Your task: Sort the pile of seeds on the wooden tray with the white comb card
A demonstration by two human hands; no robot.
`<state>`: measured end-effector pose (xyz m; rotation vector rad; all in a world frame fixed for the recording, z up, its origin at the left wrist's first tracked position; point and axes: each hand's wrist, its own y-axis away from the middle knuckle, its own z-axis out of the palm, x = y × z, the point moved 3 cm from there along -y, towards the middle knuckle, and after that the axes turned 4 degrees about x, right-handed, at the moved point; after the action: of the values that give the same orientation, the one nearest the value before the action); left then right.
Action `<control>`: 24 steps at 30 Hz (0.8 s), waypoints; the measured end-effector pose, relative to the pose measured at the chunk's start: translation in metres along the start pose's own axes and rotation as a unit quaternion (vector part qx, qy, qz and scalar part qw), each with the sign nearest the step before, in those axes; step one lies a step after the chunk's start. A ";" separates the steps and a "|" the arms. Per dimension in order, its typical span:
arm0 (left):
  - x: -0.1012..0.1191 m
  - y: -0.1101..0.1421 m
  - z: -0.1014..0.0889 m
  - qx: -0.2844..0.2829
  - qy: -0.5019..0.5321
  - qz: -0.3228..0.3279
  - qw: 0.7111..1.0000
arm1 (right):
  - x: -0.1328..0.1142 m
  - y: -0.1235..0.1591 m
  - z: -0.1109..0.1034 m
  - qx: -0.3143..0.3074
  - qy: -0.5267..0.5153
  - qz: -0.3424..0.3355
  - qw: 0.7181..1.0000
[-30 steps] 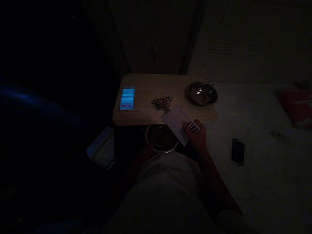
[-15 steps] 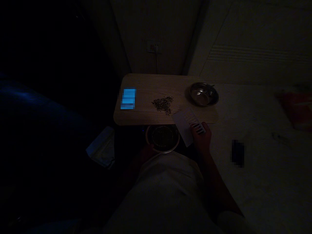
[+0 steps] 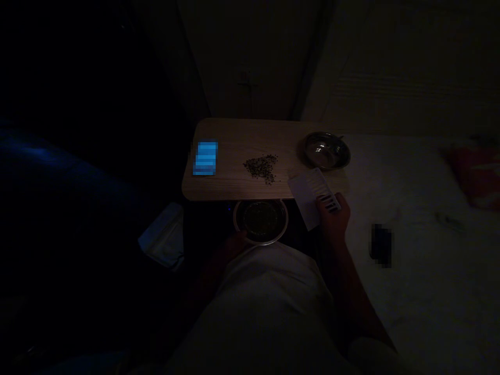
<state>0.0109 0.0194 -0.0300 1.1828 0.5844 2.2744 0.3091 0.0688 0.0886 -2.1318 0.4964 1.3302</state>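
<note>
Right hand gripping 1 tool, 2 bowls

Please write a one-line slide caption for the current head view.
In dim light, the right hand holds a white slotted tool beside small dark grains on a wooden table.

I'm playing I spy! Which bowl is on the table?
The shiny metal bowl on the right of the pale wooden table. The silver-rimmed bowl is off the table, by the left hand.
</note>
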 end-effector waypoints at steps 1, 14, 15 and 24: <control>0.000 -0.001 -0.001 0.000 -0.001 0.000 1.000 | 0.000 -0.001 0.000 -0.002 -0.009 0.005 1.000; 0.000 -0.010 0.008 -0.016 -0.003 -0.008 1.000 | -0.014 -0.014 -0.003 0.072 -0.018 -0.055 0.996; -0.001 -0.010 0.007 -0.016 -0.003 -0.011 1.000 | -0.016 -0.012 -0.001 0.069 -0.008 -0.062 0.996; -0.006 0.004 -0.002 0.009 -0.011 0.011 1.000 | -0.027 -0.006 0.012 0.024 0.031 -0.080 0.996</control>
<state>0.0109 0.0120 -0.0327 1.2273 0.5879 2.2751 0.2924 0.0810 0.1101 -2.1309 0.3705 1.1553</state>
